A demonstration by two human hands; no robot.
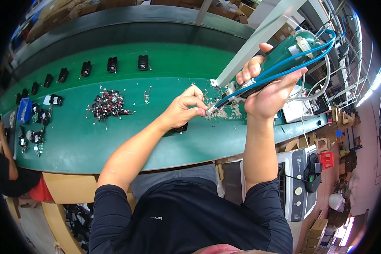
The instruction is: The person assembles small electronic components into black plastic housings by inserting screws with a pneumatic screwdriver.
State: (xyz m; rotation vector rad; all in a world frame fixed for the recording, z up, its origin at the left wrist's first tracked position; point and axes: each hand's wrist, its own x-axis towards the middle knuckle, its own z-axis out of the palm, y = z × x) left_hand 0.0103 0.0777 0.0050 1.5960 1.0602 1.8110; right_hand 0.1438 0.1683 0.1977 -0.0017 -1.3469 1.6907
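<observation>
Black unit (181, 128): at 6 o'clock of the left hand (184, 109), mostly hidden. Left grip: thumb and fingers pinched at the tip of the driver (281, 53); whether a screw is held there cannot be told. Driver: at 2 o'clock, body cradled in the right hand (264, 96), fingers part-curled, thumb extended. Judged weighty, rigid, smooth; best held round the body, clear of the hoses (298, 55). Screws (232, 111) at 3 o'clock, leads (108, 106) at 9

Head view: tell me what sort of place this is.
Likely an assembly workshop: a row of black units, a pile of wired parts, and a green tool in the right hand.
</observation>
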